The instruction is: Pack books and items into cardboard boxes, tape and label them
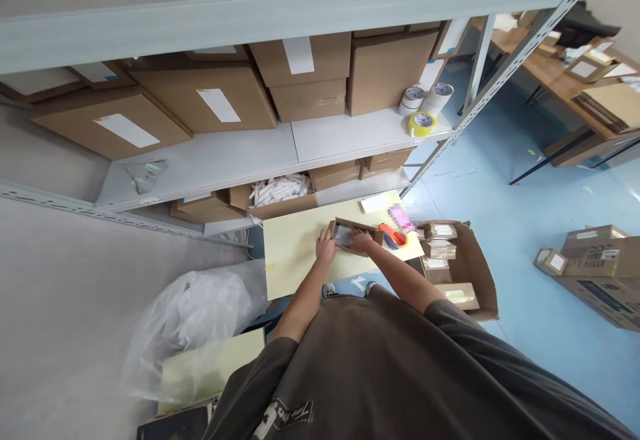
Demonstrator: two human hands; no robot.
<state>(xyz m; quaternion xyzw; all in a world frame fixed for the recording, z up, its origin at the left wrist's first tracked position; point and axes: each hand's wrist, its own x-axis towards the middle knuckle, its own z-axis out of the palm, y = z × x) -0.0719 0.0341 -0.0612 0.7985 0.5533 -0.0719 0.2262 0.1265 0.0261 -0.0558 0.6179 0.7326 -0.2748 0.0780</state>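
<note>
A small open cardboard box sits on the pale yellow tabletop in front of me. My left hand grips its left end, fingers over the edge. Inside the box lies a greyish, plastic-looking packet. My right hand reaches into the box from the right, its fingers closed at the packet; the fingertips are partly hidden. Just right of the box are orange-red-handled scissors and a roll of tape with a blue and yellow rim. A pink, blurred-out object lies behind them.
A large open carton with several small taped boxes stands at the right. Metal shelving ahead holds cartons, tape rolls and a box of white rolled pieces. A plastic bag bulges at left; cartons sit on the floor.
</note>
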